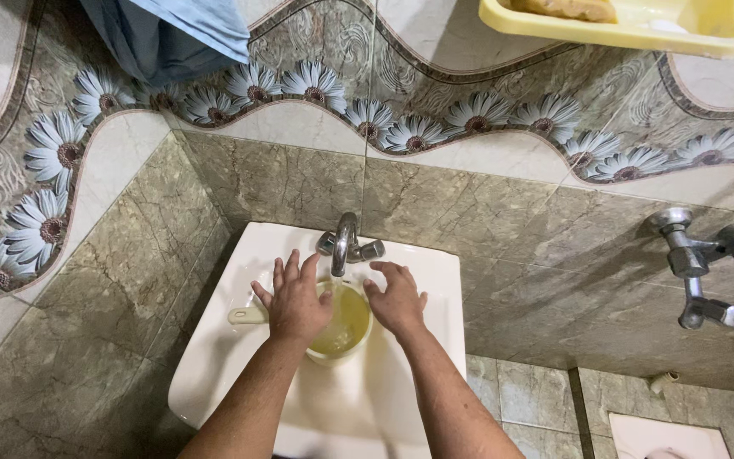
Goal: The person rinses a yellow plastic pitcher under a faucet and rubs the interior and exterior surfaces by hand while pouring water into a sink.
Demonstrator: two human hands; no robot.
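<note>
A pale yellow plastic mug (343,327) with a side handle (246,315) stands in the white wash basin (223,357), right under the chrome tap (346,242). My left hand (295,297) lies with fingers spread over the mug's left rim. My right hand (397,297) rests on the mug's right rim, fingers spread toward the tap. Whether water runs from the tap I cannot tell.
A tiled corner wall with a daisy border surrounds the basin. A second chrome wall tap (707,263) sticks out at the right. A yellow soap tray (630,21) hangs at the top right, and a blue cloth (172,34) at the top left.
</note>
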